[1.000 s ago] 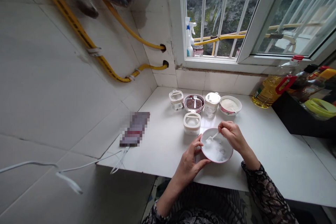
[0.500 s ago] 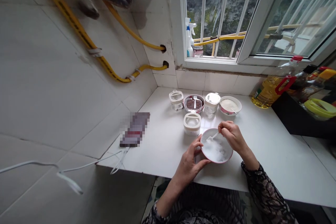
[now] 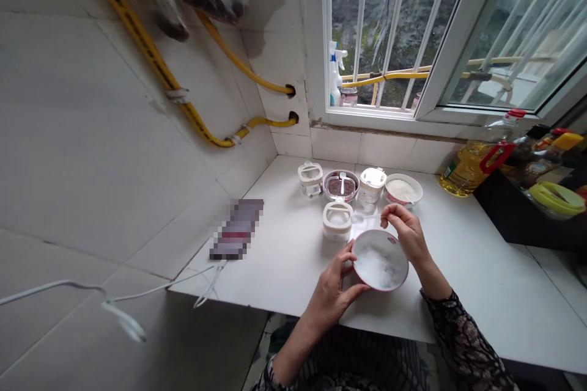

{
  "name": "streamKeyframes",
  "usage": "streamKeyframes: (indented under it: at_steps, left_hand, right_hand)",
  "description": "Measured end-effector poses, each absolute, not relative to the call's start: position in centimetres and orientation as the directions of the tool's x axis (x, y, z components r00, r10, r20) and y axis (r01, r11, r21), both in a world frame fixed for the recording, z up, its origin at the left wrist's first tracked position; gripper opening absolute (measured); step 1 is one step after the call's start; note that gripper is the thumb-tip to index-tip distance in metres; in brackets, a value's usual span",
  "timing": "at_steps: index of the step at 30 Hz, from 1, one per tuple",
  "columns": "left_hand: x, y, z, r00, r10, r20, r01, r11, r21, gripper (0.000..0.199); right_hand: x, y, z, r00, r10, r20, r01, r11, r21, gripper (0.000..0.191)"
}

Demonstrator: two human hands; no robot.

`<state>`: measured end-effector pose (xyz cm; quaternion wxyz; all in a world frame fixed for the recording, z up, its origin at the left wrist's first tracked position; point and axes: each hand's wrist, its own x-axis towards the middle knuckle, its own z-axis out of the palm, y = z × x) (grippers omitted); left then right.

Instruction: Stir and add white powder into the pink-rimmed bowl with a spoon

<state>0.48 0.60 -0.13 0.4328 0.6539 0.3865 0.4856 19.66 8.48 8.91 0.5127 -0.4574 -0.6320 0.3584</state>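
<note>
2 grips are working for me: my left grip (image 3: 332,284) is clamping a pink-rimmed bowl (image 3: 405,269), my right grip (image 3: 406,232) pinching a white spoon (image 3: 367,217).

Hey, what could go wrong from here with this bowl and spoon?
The bowl is tilted in the left hand alone, so the white granules could slide over its rim onto the counter. The spoon in the right hand reaches out past the bowl, close to the lidded jar, so a careless swing might knock the jar or scatter grains. The bowl also sits very near that jar, and the two could bump.
</note>
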Motion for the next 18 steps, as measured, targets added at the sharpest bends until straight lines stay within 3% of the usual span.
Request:
streamKeyframes:
  at_steps: [2,4,7,9,13,18]
  left_hand:
    - [0.5,0.6,-0.1,0.231,0.928,0.292,0.080,-0.318,0.945,0.039]
    - [0.6,0.5,0.1,0.231,0.930,0.287,0.071,-0.310,0.948,0.039]
    - [0.7,0.4,0.3,0.223,0.934,0.279,0.060,-0.299,0.952,0.039]
    - [0.7,0.4,0.3,0.221,0.936,0.275,0.058,-0.294,0.954,0.039]
    - [0.7,0.5,0.2,0.214,0.936,0.280,0.056,-0.298,0.953,0.040]
    - [0.6,0.6,0.0,0.216,0.944,0.251,0.112,-0.280,0.954,0.062]
  right_hand:
    - [18.7,8.5,9.3,-0.097,0.885,0.455,0.347,0.459,-0.818,0.014]
    - [17.9,8.6,9.5,-0.236,0.787,0.569,0.482,0.604,-0.635,0.017]
    - [17.4,8.7,9.4,-0.457,0.629,0.629,0.555,0.754,-0.351,0.026]
    - [17.6,8.8,9.5,-0.500,0.583,0.641,0.568,0.779,-0.266,0.029]
    - [18.0,8.7,10.5,-0.590,0.560,0.582,0.581,0.795,-0.175,0.033]
    - [16.1,9.9,11.0,-0.743,0.519,0.422,0.570,0.822,-0.007,0.031]
